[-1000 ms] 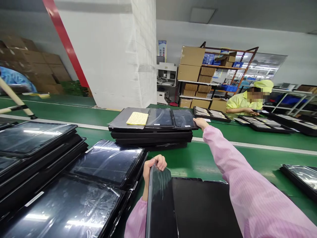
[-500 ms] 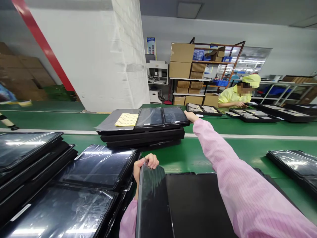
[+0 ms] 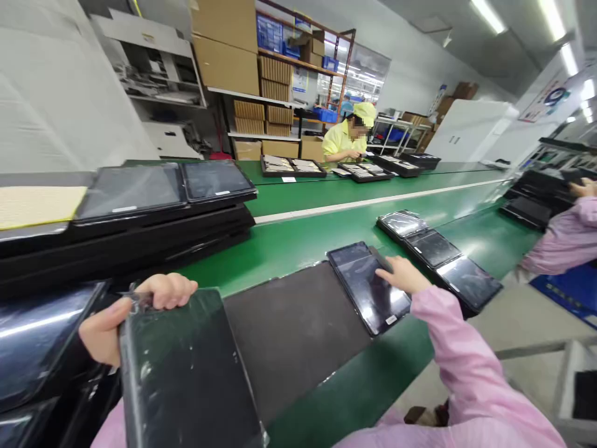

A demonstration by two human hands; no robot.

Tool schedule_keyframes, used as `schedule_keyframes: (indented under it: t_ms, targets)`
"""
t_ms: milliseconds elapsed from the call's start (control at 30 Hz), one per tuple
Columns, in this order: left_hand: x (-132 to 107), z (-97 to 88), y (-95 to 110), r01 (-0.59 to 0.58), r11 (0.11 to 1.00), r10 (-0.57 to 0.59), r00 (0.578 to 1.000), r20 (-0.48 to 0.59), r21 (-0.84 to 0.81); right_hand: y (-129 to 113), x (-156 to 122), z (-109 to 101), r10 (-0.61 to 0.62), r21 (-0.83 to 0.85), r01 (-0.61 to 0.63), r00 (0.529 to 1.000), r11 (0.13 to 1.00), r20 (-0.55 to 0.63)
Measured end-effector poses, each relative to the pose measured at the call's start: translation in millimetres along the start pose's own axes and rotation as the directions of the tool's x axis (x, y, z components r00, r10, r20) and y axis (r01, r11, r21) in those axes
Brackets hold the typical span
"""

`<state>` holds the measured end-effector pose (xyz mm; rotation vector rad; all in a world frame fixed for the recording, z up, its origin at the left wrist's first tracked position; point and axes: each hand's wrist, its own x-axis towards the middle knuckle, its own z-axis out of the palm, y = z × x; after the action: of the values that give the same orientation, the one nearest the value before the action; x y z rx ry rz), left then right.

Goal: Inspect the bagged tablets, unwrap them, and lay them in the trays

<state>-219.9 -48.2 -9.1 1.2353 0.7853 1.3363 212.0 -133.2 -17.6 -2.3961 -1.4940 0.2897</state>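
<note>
Tablet [image 3: 186,373], dark, film-wrapped: held tilted at the near edge of the green tabletop [image 3: 326,236], bottom centre of view. Left hand [image 3: 116,317] grips its top left corner, fingers [image 3: 168,290] clamped over the upper edge, thumb behind.

Second tablet [image 3: 364,286]: lies flat on the tabletop, just beside the right end of a dark mat [image 3: 289,330]. Right hand [image 3: 403,275] rests on its right edge, fingers stretched out and lying flat, not closed round it.

Row of three tablets [image 3: 433,247]: flat on the tabletop, just right of the second tablet.

Stack of black trays [image 3: 140,242]: left, carrying two tablets [image 3: 130,190] and a yellow sheet [image 3: 37,205].

Person in yellow [image 3: 347,138]: across the tabletop, by further trays.

Pink sleeve [image 3: 559,239]: another person, far right.
</note>
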Motion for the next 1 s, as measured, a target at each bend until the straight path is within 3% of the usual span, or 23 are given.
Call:
schedule_keyframes:
  t_ms: [100,267,367,467,567,667,767,833,933,1000]
  targets:
    - [2.4,24.0,12.0,-0.008,0.999,0.007,1.0,0.004,0.042,31.7,-26.1,26.8,0.067,-0.053,-0.067,0.998,0.996,0.007]
    - [22.0,76.2,14.5,-0.148,0.988,0.151,0.985,-0.078,0.043,40.2,-18.5,42.2,0.082,-0.03,-0.082,0.997,0.996,-0.013]
    - [36.3,112.0,3.8,-0.253,0.966,0.256,0.961,-0.101,0.047,39.8,-7.5,35.9,0.104,0.044,-0.105,0.994,0.994,0.014]
    - [49.9,139.4,-12.0,-0.237,0.97,0.239,0.97,-0.052,0.049,34.7,-4.8,22.0,0.091,0.172,-0.108,0.991,0.979,0.102]
    - [60.4,153.3,-25.0,-0.207,0.978,0.207,0.978,-0.029,0.01,18.1,-11.6,4.4,-0.015,0.361,-0.059,0.979,0.931,0.201]
    - [63.9,161.4,-30.2,-0.242,0.97,0.242,0.969,-0.047,0.009,-10.8,-25.1,-12.3,-0.142,0.506,0.013,0.966,0.863,0.216]
    - [61.2,169.2,-29.7,-0.286,0.957,0.289,0.955,-0.061,0.053,-45.3,-42.3,-22.6,-0.234,0.538,0.128,0.963,0.833,0.132]
    - [58.1,172.2,-28.4,-0.303,0.946,0.314,0.945,-0.091,0.113,-66.9,-55.0,-23.4,-0.314,0.482,0.287,0.949,0.828,-0.025]
    - [53.1,169.9,-26.6,-0.314,0.925,0.349,0.925,-0.151,0.213,-91.7,-74.9,-15.4,-0.447,0.364,0.51,0.86,0.78,-0.246]
    - [48.7,165.6,-24.4,-0.329,0.91,0.381,0.904,-0.194,0.253,-102.6,-88.0,-7.2,-0.51,0.348,0.596,0.802,0.723,-0.313]
